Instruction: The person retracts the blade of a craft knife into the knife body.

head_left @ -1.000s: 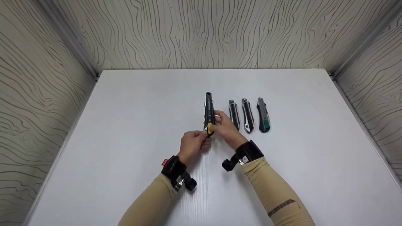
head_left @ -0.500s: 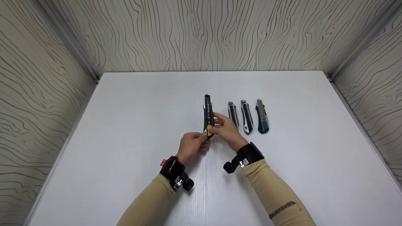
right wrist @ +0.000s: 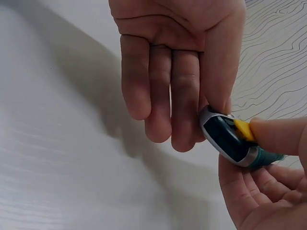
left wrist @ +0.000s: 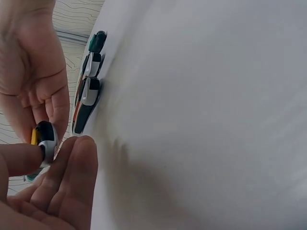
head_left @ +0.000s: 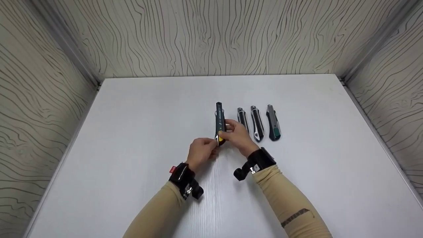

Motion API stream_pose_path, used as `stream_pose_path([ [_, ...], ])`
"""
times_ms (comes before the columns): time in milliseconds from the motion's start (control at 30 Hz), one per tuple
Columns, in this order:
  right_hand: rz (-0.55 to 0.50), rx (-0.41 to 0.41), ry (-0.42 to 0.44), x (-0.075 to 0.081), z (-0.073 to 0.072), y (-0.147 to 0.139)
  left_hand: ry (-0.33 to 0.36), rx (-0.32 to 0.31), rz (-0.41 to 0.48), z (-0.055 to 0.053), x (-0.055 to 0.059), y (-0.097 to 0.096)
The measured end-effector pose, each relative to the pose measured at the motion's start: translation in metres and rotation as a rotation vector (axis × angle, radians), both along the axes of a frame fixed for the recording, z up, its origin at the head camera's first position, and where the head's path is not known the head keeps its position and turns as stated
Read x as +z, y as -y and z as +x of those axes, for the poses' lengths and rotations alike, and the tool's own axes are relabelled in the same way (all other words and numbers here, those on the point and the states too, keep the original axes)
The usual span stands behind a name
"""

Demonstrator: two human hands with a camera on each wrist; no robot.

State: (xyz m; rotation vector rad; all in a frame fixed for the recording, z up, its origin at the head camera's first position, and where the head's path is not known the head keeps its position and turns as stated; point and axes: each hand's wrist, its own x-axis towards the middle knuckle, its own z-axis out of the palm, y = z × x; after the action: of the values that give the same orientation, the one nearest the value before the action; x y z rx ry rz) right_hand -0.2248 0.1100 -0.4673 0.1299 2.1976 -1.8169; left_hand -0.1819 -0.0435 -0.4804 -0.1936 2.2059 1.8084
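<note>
A dark utility knife (head_left: 219,115) with a yellow slider (right wrist: 243,129) and a silver-white butt is held between both hands, its nose facing the back wall. My left hand (head_left: 200,150) pinches the butt end between thumb and index finger; its other fingers extend below, as the right wrist view shows. My right hand (head_left: 239,138) grips the knife from the right side, thumb on the yellow slider and fingers underneath. No bare blade can be made out at the nose. A pale edge shows along both sides of the knife; what it belongs to is unclear.
Right of the hands, three more utility knives lie in a row on the white table (head_left: 148,109): a black-and-silver knife (head_left: 242,117) partly behind my right hand, a similar knife (head_left: 257,124), and a grey-and-green knife (head_left: 273,123). Patterned panels (head_left: 205,36) enclose the back and sides.
The head view has shifted slightly. Both hands keep their hold on the utility knife in nearly the same place, and the three knives on the table stay put.
</note>
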Motion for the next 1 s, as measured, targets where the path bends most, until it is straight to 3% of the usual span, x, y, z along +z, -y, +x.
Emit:
stream_pose_path([
  [200,0.107,-0.038,0.018,-0.003,-0.005,0.007,0.003,0.041,0.001,-0.001,-0.005,0.015],
  [467,0.238,-0.052,-0.009,-0.011,-0.010,0.013,0.017,0.090,0.027,-0.002,-0.001,0.032],
  [733,0.336,-0.062,-0.038,-0.014,-0.011,0.011,0.027,0.096,0.048,-0.001,0.002,0.034],
  [1000,0.494,-0.045,-0.142,-0.015,-0.010,0.011,0.033,0.096,0.060,-0.001,-0.002,0.035],
])
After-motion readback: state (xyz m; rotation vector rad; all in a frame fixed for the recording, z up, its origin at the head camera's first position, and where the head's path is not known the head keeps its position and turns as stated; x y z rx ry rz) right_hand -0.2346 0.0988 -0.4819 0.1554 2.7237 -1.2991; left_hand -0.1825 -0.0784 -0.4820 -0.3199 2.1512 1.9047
